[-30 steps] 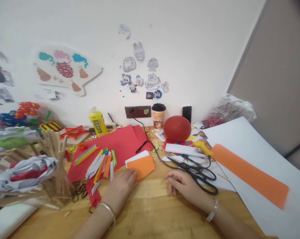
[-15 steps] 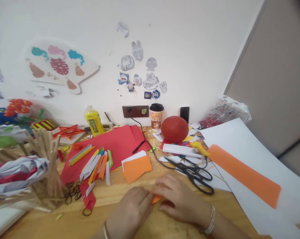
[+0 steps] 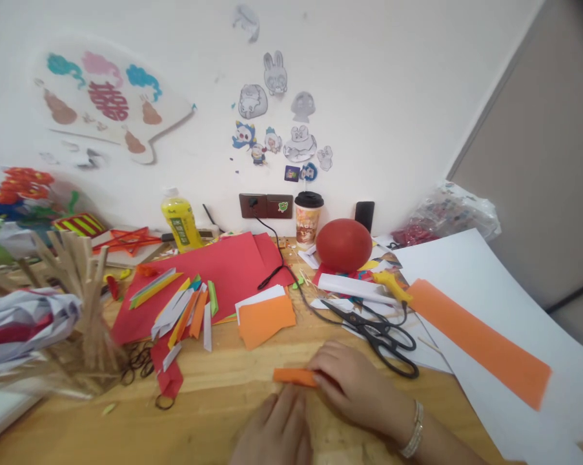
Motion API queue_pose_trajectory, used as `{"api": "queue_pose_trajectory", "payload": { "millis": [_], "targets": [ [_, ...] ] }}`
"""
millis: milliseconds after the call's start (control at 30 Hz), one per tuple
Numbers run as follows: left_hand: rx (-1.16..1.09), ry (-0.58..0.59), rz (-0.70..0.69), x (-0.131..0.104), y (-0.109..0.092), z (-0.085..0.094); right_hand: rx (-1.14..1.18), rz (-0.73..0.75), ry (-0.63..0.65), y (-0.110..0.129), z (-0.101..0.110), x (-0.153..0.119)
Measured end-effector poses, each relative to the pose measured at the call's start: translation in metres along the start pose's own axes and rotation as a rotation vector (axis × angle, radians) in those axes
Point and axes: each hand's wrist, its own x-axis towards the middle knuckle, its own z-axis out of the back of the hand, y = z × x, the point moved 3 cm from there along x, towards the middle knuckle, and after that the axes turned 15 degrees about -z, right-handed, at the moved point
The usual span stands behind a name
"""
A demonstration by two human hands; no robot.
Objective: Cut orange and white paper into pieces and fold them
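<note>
A narrow folded strip of orange paper (image 3: pixel 291 376) lies across the wooden tabletop in front of me. My right hand (image 3: pixel 354 384) has its fingers closed over the strip's right end. Below the strip, my left hand (image 3: pixel 276 429) lies with its fingers stretched forward, the tips at the strip's lower edge. Whether they press on the paper I cannot tell. Behind my hands sits a small stack of orange and white paper pieces (image 3: pixel 266 323). Several folded paper strips in orange, white, yellow and green (image 3: pixel 199 313) lie on red paper (image 3: pixel 233 258) to the left.
Black-handled scissors (image 3: pixel 381 329) lie just beyond my right hand, near a yellow glue gun (image 3: pixel 390 284) with a cable. At the back stand a red balloon (image 3: pixel 344 245), a paper cup (image 3: pixel 308 219) and a yellow bottle (image 3: pixel 182 223). A long orange strip (image 3: pixel 480 342) rests on white sheets at right.
My left hand has drawn back toward me, and more of the orange strip now shows. My right hand stays on its right end. The view has tilted slightly downward.
</note>
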Motion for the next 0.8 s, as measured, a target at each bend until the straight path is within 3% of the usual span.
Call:
{"api": "queue_pose_trajectory", "payload": {
  "millis": [233,500,800],
  "targets": [
    [0.082,-0.032,0.089,-0.003,0.003,-0.009,0.027,-0.037,0.026,0.002,-0.005,0.003],
    [0.023,0.068,0.128,-0.016,-0.001,-0.021,-0.018,-0.078,-0.055,-0.002,-0.009,0.006],
    [0.014,0.130,0.088,-0.016,-0.003,-0.019,-0.024,-0.054,-0.069,-0.006,-0.014,0.007]
  ]
}}
